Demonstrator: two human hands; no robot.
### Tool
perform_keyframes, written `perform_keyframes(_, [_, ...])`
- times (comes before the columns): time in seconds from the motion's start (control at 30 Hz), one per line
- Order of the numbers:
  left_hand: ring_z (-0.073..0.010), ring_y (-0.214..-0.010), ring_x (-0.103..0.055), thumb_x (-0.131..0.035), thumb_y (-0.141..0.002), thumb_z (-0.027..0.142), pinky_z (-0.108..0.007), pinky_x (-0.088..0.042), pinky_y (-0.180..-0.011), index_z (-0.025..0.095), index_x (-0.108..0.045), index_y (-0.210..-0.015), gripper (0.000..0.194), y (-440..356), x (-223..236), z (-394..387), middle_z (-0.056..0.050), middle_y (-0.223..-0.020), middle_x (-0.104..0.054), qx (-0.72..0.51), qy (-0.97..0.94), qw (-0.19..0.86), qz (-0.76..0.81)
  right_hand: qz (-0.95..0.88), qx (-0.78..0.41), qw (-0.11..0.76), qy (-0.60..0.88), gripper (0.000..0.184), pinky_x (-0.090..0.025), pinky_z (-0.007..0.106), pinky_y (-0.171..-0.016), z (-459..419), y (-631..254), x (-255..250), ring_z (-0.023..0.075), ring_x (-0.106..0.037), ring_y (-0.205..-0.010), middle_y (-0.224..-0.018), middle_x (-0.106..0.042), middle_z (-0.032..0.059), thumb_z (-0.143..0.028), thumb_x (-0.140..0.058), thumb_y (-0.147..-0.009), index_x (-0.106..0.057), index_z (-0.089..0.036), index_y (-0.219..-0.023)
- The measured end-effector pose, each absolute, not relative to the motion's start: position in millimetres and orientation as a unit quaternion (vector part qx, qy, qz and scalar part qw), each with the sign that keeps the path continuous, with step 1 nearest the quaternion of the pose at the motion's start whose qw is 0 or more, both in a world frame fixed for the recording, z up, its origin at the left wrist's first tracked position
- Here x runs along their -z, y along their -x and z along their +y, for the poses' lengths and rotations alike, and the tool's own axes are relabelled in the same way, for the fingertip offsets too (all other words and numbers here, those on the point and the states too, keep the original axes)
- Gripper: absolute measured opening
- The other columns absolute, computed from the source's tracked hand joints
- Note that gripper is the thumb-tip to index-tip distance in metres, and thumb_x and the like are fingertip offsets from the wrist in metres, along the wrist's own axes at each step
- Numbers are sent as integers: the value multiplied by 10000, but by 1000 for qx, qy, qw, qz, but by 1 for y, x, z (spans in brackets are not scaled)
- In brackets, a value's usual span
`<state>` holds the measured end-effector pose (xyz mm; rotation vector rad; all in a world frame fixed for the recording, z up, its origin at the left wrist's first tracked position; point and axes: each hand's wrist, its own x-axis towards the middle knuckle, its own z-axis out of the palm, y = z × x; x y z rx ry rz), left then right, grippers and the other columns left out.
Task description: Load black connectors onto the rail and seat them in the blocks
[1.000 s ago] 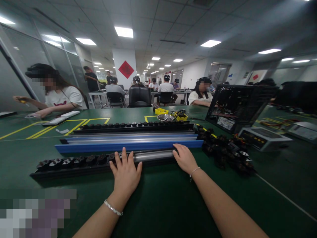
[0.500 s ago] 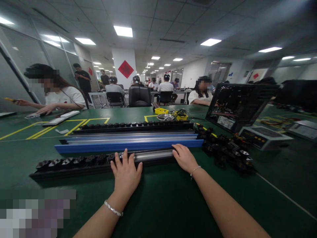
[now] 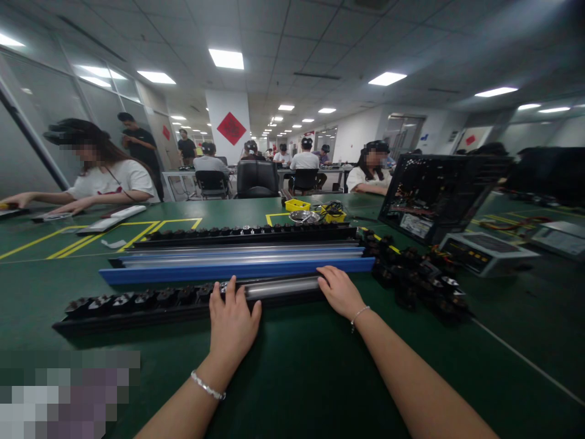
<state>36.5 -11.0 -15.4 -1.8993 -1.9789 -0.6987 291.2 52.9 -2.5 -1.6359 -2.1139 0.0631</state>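
- Head view, centre: a long black rail [image 3: 150,318] lies on the green table [image 3: 292,378], running from the left side of the frame to just right of centre. Dark units [image 3: 167,296] sit in a row along its left part; a smooth silvery strip [image 3: 278,286] shows along its right part.
- Head view, just below centre: the left hand [image 3: 234,326] lies loose, palm down, thumb apart, fingertips on the rail where the row of units meets the strip. It is not clenched around anything.
- Head view, right of centre: the right hand [image 3: 342,292] bends over the rail's right end, touching it. Whether it pinches the end or merely rests there cannot be told.
- Head view, handling (a judgement): the step appears to be steadying the rail. It is best done with the right hand as a firm stop at the end and the left pressing lightly and evenly along the rail's length, since sideways force could skew a unit or slide the rail.
- Head view, middle band: a blue rail [image 3: 183,275] lies just behind the black one.
- Head view, right: a heap of loose dark parts [image 3: 411,280] lies beside a power supply [image 3: 489,253].
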Motion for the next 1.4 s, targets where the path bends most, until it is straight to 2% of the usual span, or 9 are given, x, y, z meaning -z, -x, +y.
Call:
perform_keyframes(0.17, [-334, -1324, -229, -393, -826, 407, -505, -252, -1060, 47, -549, -1185, 532, -37, 16, -9, -169, -1366, -422, 240, 690, 165, -663, -772, -23, 236, 590, 419, -301, 346, -1019, 54, -292, 4, 189, -425, -1168, -1244, -524, 80, -326, -314, -896, -528, -162, -1217])
perform_keyframes(0.3, [-327, -1315, -253, -390, -823, 409, -520, -270, -1048, 31, -545, -1188, 547, -35, 20, -6, -184, -1353, -436, 243, 696, 170, -654, -772, -14, 245, 587, 417, -309, 348, -1013, 55, -292, 7, 199, -436, -1153, -1228, -535, 89, -322, -324, -891, -538, -153, -1207])
perform_keyframes(0.5, [-324, -1317, -244, -385, -829, 390, -471, -263, -1069, 20, -534, -1205, 548, -36, 21, -6, -160, -1374, -420, 225, 709, 179, -644, -776, -8, 248, 579, 418, -309, 341, -1013, 57, -293, 9, 202, -442, -1147, -1219, -540, 89, -325, -325, -894, -541, -145, -1203])
perform_keyframes(0.67, [-322, -1323, -236, -406, -826, 356, -483, -224, -1077, 96, -544, -1207, 481, -39, 21, -9, -134, -1442, -319, 226, 698, 182, -655, -774, -8, 250, 581, 418, -310, 344, -1013, 57, -293, 10, 202, -439, -1150, -1221, -539, 89, -324, -324, -892, -543, -148, -1202])
perform_keyframes(0.8, [-362, -1336, -185, -456, -802, 335, -532, -194, -1058, 150, -545, -1203, 450, -41, 18, -12, -162, -1470, -221, 243, 657, 169, -693, -773, -14, 248, 584, 418, -311, 343, -1015, 57, -293, 9, 202, -438, -1152, -1224, -538, 93, -321, -333, -889, -543, -142, -1203])
perform_keyframes(1.1, [-365, -1306, -249, -481, -783, 372, -529, -199, -1044, 235, -587, -1158, 413, -41, 10, -15, -155, -1299, -430, 207, 644, 122, -726, -775, -10, 256, 578, 402, -329, 349, -999, 57, -294, 9, 197, -448, -1145, -1211, -547, 90, -318, -332, -887, -551, -163, -1186])
perform_keyframes(1.4, [-349, -1302, -266, -469, -786, 368, -532, -173, -1046, 248, -547, -1210, 448, -43, 11, -15, -165, -1282, -446, 189, 648, 139, -725, -774, 1, 256, 579, 397, -326, 347, -1003, 58, -292, 10, 200, -462, -1125, -1200, -555, 89, -303, -338, -880, -557, -156, -1177])
